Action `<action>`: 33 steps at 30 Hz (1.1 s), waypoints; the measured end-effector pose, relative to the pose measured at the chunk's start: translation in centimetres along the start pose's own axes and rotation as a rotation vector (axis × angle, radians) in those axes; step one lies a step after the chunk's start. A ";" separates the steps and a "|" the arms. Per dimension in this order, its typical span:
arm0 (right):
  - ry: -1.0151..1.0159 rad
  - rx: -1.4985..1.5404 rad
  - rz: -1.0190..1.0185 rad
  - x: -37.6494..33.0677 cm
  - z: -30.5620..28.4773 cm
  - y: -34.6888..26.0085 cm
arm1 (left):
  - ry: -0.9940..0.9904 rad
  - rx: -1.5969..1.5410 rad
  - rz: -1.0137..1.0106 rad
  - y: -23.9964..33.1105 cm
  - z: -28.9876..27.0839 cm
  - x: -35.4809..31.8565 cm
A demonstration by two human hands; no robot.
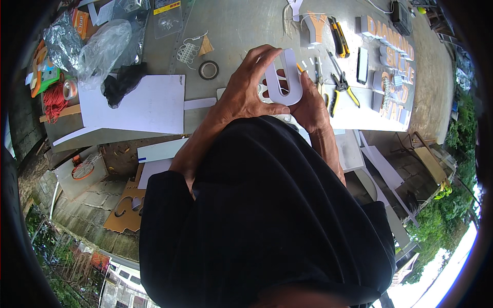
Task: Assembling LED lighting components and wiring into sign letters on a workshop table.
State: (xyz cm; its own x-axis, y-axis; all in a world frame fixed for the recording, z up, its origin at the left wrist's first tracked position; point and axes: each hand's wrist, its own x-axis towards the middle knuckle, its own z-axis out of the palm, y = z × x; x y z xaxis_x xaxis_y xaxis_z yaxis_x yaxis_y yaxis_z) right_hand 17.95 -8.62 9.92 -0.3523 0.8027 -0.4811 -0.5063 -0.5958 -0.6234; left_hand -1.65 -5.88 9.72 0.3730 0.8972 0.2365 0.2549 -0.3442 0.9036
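Note:
A white U-shaped sign letter (284, 99) with thick side walls is held up over the worktable between my two hands. My left hand (247, 84) curls round its left side, fingers at the upper end and thumb along the bottom. On the other side my right hand (309, 105) grips the letter's right edge, thumb up, some fingers showing through the opening. Just right of my hands lie scissors (319, 77), a yellow-and-black utility knife (339, 38) and yellow-handled pliers (341, 88). An orange-faced Y-shaped letter (315, 30) stands behind them.
Rows of finished-looking letters (395, 64) line the table's right side, beside a phone (362, 65). To the left are a tape roll (208, 70), a white sheet (149, 108), a black cloth (122, 84), clear plastic bags (105, 51) and red cord (54, 100).

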 end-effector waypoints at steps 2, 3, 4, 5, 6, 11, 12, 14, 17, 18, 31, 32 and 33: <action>0.059 -0.018 -0.011 0.3 -0.4 0.3 | -0.008 -0.005 -0.001 -0.1 0.0 0.0; 0.059 -0.018 -0.014 0.3 -0.3 0.3 | -0.010 -0.005 0.001 -0.1 0.0 0.0; 0.066 -0.046 -0.015 0.3 -0.3 0.3 | -0.004 -0.002 0.000 0.0 0.1 -0.1; 0.073 -0.074 -0.015 0.2 -0.3 0.3 | 0.003 0.001 -0.002 0.0 0.1 -0.1; 0.074 -0.073 -0.017 0.1 -0.1 0.3 | 0.001 0.002 -0.001 0.1 0.2 -0.1; 0.100 -0.079 -0.059 -0.1 0.2 0.3 | 0.029 0.000 0.023 0.0 0.4 0.0; 0.100 -0.080 -0.058 -0.1 0.2 0.2 | 0.030 -0.001 0.023 -0.1 0.5 0.0; 0.070 -0.074 -0.046 -0.2 0.2 0.0 | 0.054 0.035 0.063 -0.2 0.5 0.0; 0.082 -0.032 -0.043 0.1 -0.8 0.3 | 0.079 0.046 0.081 0.0 0.9 -0.1; 0.081 -0.034 -0.041 0.1 -1.0 0.4 | 0.081 0.046 0.080 -0.1 1.0 -0.2; 0.074 -0.029 0.004 -0.3 -1.5 0.1 | 0.150 0.016 0.106 0.3 1.7 -0.4; 0.074 -0.021 0.004 -0.4 -1.6 0.2 | 0.125 -0.015 0.093 0.3 1.8 -0.4; 0.071 -0.024 0.008 -0.5 -1.6 0.1 | 0.130 -0.013 0.091 0.3 1.8 -0.5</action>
State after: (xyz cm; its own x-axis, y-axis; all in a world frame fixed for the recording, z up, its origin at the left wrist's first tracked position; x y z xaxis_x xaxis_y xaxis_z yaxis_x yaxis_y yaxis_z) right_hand 19.29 -9.11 9.10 -0.2991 0.7947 -0.5281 -0.4842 -0.6033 -0.6337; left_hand -0.11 -6.92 9.26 0.2747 0.8913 0.3608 0.2131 -0.4224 0.8810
